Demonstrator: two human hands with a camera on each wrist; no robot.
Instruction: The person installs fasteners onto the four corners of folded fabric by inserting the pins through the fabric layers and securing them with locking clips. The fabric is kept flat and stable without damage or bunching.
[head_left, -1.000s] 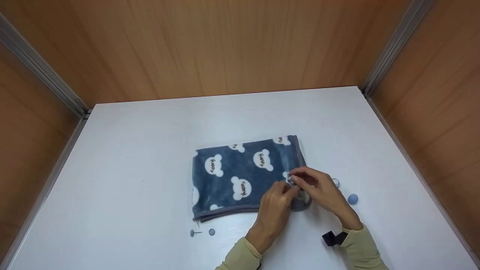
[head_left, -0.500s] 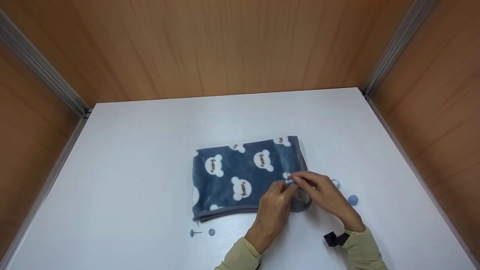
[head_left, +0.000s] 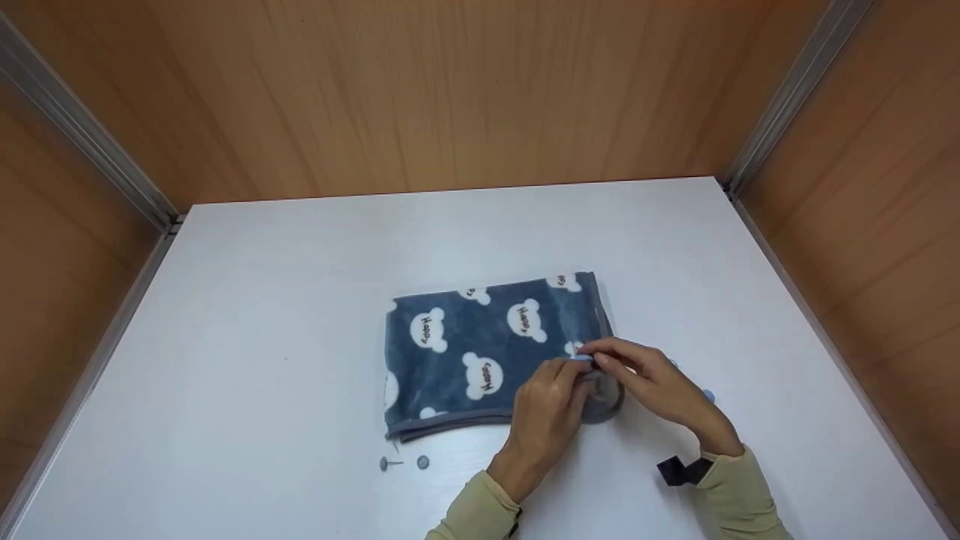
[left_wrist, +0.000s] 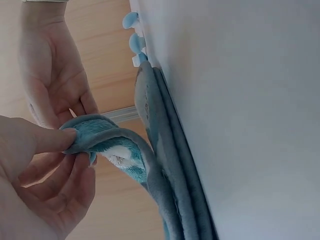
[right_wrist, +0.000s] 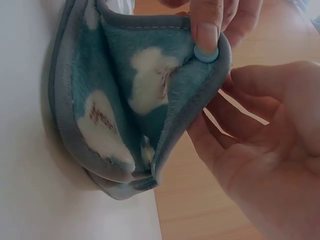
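Note:
A folded dark blue fleece blanket (head_left: 502, 337) with white bear heads lies on the white table. Its near right corner is lifted. My left hand (head_left: 544, 412) pinches this corner between thumb and fingers. In the right wrist view a round light blue button-like cap (right_wrist: 206, 54) sits at the corner under the left thumb. My right hand (head_left: 667, 386) is just right of the corner, its fingers loosely bent at the blanket's edge. Part of those fingers is hidden behind the cloth in the left wrist view.
Grey flat-headed pins (head_left: 385, 464) and a round grey piece (head_left: 423, 462) lie by the blanket's near left corner. Right of the blanket, light blue round-headed pieces (left_wrist: 136, 42) stand on the table, partly behind the right forearm. Wooden panels (head_left: 450, 90) enclose the table's back and sides.
The light blue piece between the fingertips has turned and now lies at the left fingertips. The right fingertips have parted slightly, and the right wrist has shifted right, covering more of the loose pieces.

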